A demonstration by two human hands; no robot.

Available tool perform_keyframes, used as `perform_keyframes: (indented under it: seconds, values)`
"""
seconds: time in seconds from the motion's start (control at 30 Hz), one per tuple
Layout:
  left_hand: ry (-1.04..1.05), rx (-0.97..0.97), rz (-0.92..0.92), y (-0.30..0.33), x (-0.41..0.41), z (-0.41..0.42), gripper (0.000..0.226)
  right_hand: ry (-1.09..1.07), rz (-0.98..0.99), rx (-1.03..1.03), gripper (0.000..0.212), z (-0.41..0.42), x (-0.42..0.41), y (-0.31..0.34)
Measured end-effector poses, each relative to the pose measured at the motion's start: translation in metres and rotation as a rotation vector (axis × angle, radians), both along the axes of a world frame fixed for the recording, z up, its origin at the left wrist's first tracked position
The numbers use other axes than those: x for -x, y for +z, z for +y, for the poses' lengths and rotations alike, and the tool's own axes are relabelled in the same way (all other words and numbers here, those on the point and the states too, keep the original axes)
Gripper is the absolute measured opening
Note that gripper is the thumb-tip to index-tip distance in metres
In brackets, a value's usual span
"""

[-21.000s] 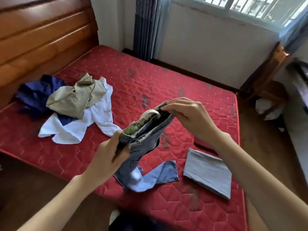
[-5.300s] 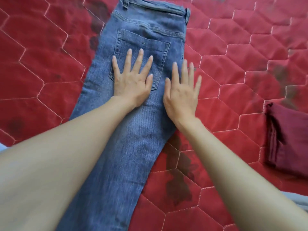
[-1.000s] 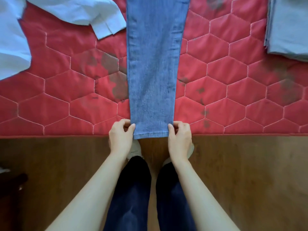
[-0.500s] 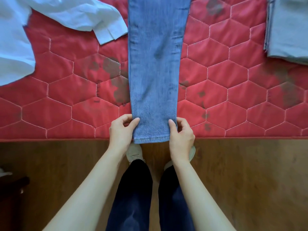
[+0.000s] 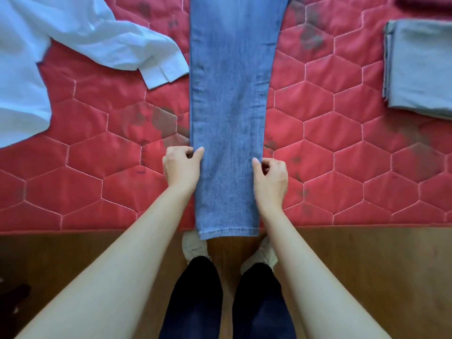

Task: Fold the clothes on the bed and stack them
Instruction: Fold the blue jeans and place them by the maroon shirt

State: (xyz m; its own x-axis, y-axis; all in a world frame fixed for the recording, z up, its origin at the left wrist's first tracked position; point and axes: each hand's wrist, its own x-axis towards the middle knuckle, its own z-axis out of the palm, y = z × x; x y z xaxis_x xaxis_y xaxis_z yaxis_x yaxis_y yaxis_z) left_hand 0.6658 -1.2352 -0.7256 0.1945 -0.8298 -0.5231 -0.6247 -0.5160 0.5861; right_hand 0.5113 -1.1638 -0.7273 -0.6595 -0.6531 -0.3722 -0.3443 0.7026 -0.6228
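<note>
Faded blue jeans lie flat and lengthwise down the middle of the red quilted mattress, legs stacked, hem hanging just over the near edge. Your left hand pinches the left edge of the leg; your right hand pinches the right edge. No label or writing is visible on the denim.

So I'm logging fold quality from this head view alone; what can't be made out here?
- Blue denim jeans: waistband cut off by the top edge.
- White cotton shirt: runs past the left and top edges.
- Folded grey cloth: right side cropped.
- Dark red garment: only a sliver at the top edge.
- Left hand and right hand: fingertips tucked under the denim edges.
</note>
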Motion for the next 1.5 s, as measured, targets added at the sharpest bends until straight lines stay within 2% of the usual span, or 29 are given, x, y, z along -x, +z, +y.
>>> perform_keyframes:
  seconds: [0.13, 0.3, 0.53, 0.6, 0.7, 0.8, 0.87, 0.93, 1.0, 1.03, 1.13, 1.23, 1.33, 1.43, 1.5]
  values:
    - [0.071, 0.081, -0.022, -0.004, 0.013, -0.045, 0.022, -0.019, 0.054, 0.013, 0.023, -0.04, 0.005, -0.006]
    - [0.063, 0.121, -0.177, -0.008, 0.005, -0.052, 0.014, -0.037, 0.162, -0.063, 0.02, -0.045, 0.019, -0.013]
    - [0.0, 0.176, -0.104, -0.016, 0.007, -0.071, 0.026, 0.013, 0.132, 0.022, 0.022, -0.066, 0.028, -0.014]
    - [-0.03, 0.209, -0.12, -0.017, 0.009, -0.088, 0.023, 0.025, 0.152, 0.037, 0.02, -0.082, 0.034, -0.016]
    - [-0.037, 0.211, -0.214, -0.019, 0.015, -0.097, 0.014, 0.018, 0.231, -0.022, 0.018, -0.092, 0.038, -0.02]
    - [-0.032, 0.284, -0.338, -0.018, 0.024, -0.084, 0.016, 0.0, 0.344, -0.004, 0.014, -0.091, 0.031, -0.02]
    - [-0.117, 0.45, -0.408, -0.02, 0.032, -0.075, 0.034, 0.089, 0.466, 0.09, 0.027, -0.099, 0.02, -0.02]
    - [-0.369, 0.614, -0.445, -0.025, 0.044, -0.069, 0.045, 0.321, 0.563, 0.2, 0.038, -0.117, 0.006, -0.024]
    - [-0.621, 0.655, -0.476, -0.037, 0.053, -0.063, 0.048, 0.564, 0.597, 0.202, 0.043, -0.133, -0.004, -0.035]
    - [-0.677, 0.6, -0.489, -0.043, 0.053, -0.058, 0.05, 0.646, 0.603, 0.147, 0.046, -0.135, -0.005, -0.041]
    - [-0.646, 0.39, -0.532, -0.055, 0.034, -0.036, 0.055, 0.699, 0.647, -0.013, 0.053, -0.11, 0.013, -0.054]
    - [-0.604, 0.32, -0.577, -0.048, 0.025, -0.025, 0.058, 0.632, 0.644, -0.121, 0.055, -0.085, 0.033, -0.053]
    - [-0.637, 0.425, -0.568, -0.04, 0.04, -0.046, 0.058, 0.615, 0.656, -0.075, 0.055, -0.101, 0.036, -0.046]
    - [-0.738, 0.567, -0.526, -0.041, 0.069, -0.102, 0.055, 0.684, 0.631, 0.057, 0.052, -0.164, 0.032, -0.046]
    - [-0.763, 0.564, -0.523, -0.045, 0.083, -0.141, 0.054, 0.758, 0.619, 0.032, 0.052, -0.203, 0.033, -0.048]
